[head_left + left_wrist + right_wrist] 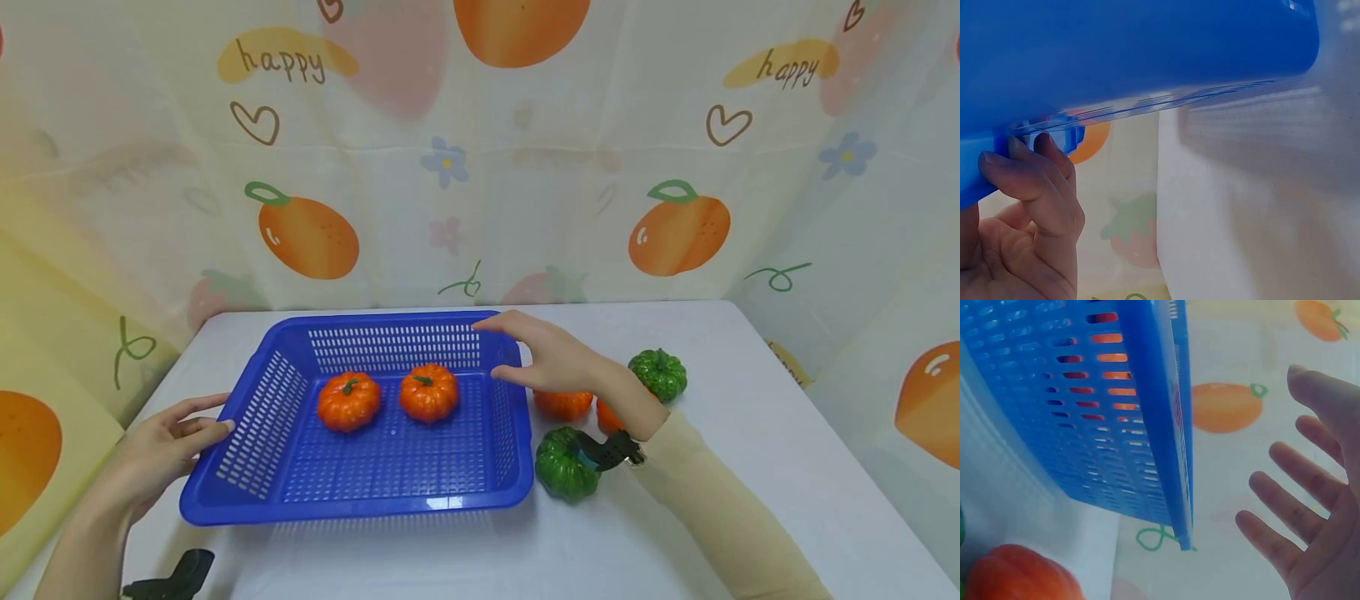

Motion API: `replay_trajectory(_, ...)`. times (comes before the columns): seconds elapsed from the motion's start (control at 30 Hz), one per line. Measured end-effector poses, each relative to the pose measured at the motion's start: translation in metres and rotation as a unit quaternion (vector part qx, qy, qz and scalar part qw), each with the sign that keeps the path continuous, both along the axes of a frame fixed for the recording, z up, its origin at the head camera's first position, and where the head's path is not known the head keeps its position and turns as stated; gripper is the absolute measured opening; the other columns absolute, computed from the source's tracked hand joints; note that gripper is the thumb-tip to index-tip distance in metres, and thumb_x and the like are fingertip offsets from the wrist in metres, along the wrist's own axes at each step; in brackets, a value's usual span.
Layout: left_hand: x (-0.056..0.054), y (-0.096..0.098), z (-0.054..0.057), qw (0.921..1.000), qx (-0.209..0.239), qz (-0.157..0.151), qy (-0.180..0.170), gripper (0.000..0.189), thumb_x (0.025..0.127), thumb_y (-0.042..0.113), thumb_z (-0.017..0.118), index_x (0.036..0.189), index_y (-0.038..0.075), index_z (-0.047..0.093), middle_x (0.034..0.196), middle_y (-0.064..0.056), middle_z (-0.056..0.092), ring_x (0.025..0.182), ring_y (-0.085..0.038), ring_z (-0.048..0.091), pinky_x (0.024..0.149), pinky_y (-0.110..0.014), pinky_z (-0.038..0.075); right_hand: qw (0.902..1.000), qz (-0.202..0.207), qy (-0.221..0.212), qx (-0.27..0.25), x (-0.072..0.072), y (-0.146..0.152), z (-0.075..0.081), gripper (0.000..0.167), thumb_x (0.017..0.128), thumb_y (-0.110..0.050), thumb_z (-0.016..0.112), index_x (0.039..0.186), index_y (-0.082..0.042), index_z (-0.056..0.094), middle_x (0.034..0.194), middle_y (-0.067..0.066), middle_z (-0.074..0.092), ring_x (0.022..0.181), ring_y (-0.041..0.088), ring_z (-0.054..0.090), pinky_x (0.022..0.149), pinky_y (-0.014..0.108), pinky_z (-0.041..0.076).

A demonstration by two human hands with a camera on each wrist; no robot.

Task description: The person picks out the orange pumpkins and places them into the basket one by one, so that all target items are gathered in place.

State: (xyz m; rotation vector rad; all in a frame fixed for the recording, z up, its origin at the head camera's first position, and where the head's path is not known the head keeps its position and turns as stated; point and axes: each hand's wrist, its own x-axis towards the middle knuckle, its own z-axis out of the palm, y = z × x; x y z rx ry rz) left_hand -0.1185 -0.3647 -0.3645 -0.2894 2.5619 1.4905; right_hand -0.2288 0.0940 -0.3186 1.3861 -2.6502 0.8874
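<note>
A blue plastic basket [390, 467] with slotted walls holds two small orange pumpkins, a left one [348, 402] and a right one [428, 392], both with green stems. My left hand [168, 442] grips the basket's left rim, thumb on top and fingers beneath; in the left wrist view, the curled fingers [1041, 181] reach under that rim. My right hand [551, 354] hovers by the basket's right rim, thumb and fingers spread. From the right wrist, these fingers [1291, 512] appear apart from the rim and hold nothing.
Right of the basket, partly behind my right arm, lie two orange pumpkins [562, 405] and two green ones, one near [562, 471] and one farther back [663, 373]. All rest on a white table [765, 467]. A fruit-printed curtain [480, 225] hangs behind it.
</note>
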Motion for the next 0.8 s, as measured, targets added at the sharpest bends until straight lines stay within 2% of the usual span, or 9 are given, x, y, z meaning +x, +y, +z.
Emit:
replay_trajectory(0.4, 0.000, 0.000, 0.001, 1.0000, -0.006, 0.003, -0.006, 0.066, 0.089, 0.038, 0.058, 0.141, 0.006, 0.031, 0.087, 0.009, 0.063, 0.074, -0.013, 0.063, 0.067, -0.029, 0.053, 0.9976, -0.028, -0.025, -0.058, 0.010, 0.032, -0.015, 0.055, 0.084, -0.019, 0.068, 0.134, -0.015, 0.046, 0.135, -0.001, 0.048, 0.123, 0.017, 0.044, 0.098, 0.039, 0.041)
replay_trajectory(0.67, -0.001, 0.000, 0.001, 1.0000, -0.003, 0.000, -0.003, 0.067, 0.089, 0.037, 0.059, 0.142, 0.006, 0.031, 0.087, 0.011, 0.063, 0.074, -0.013, 0.063, 0.067, -0.029, 0.053, 0.9909, -0.078, -0.054, -0.096, 0.016, 0.060, -0.022, 0.054, 0.085, -0.018, 0.066, 0.135, -0.020, 0.045, 0.135, -0.002, 0.047, 0.123, 0.016, 0.045, 0.100, 0.039, 0.040)
replay_trajectory(0.8, -0.001, -0.001, 0.000, 1.0000, -0.001, -0.001, -0.001, 0.066, 0.089, 0.037, 0.059, 0.141, 0.007, 0.032, 0.086, 0.011, 0.063, 0.074, -0.013, 0.063, 0.067, -0.029, 0.053, 0.9869, -0.101, -0.063, -0.109, 0.017, 0.073, -0.026, 0.053, 0.086, -0.017, 0.066, 0.135, -0.018, 0.044, 0.136, 0.000, 0.046, 0.123, 0.017, 0.045, 0.100, 0.040, 0.039)
